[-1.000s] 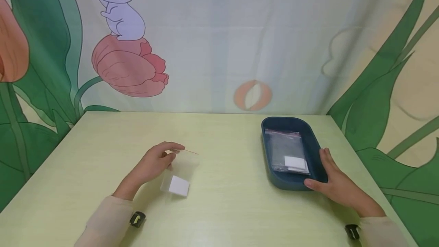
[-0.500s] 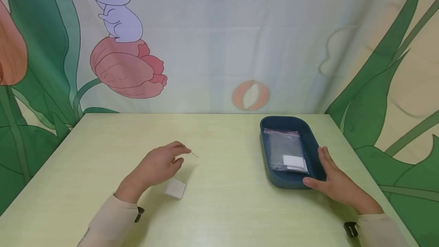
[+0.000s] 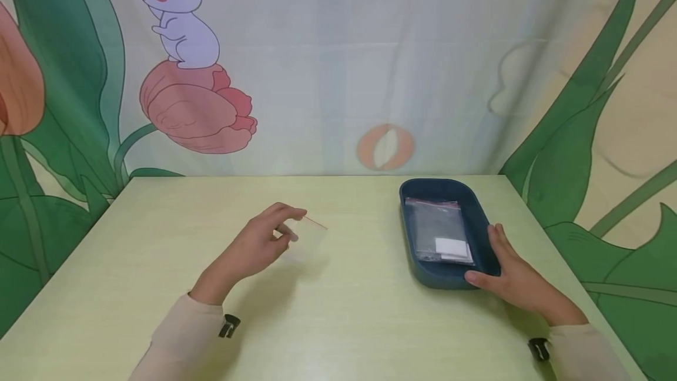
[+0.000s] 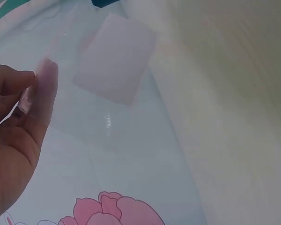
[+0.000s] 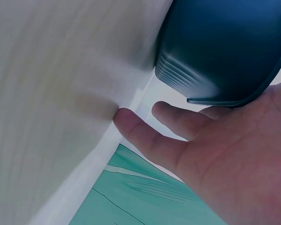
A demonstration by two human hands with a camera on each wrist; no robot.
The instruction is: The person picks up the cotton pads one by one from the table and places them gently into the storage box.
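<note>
Between thumb and fingers, my left hand pinches a clear zip bag near its top edge, above the table. The bag's thin red seal line shows in the head view, pointing to the right. A white card shows through the plastic in the left wrist view; the head view does not show it clearly. My right hand touches the near right side of a dark blue tray, thumb at the front rim and fingers along the side. Inside the tray lie clear zip bags with white cards, stacked flat.
The pale table runs back to a printed curtain with flowers and a rabbit. The tray stands near the table's right edge. Dark clips sit by both cuffs.
My left hand has risen and moved right with the bag, whose white card has left the head view. The right hand stays at the tray. The head view shifts slightly.
</note>
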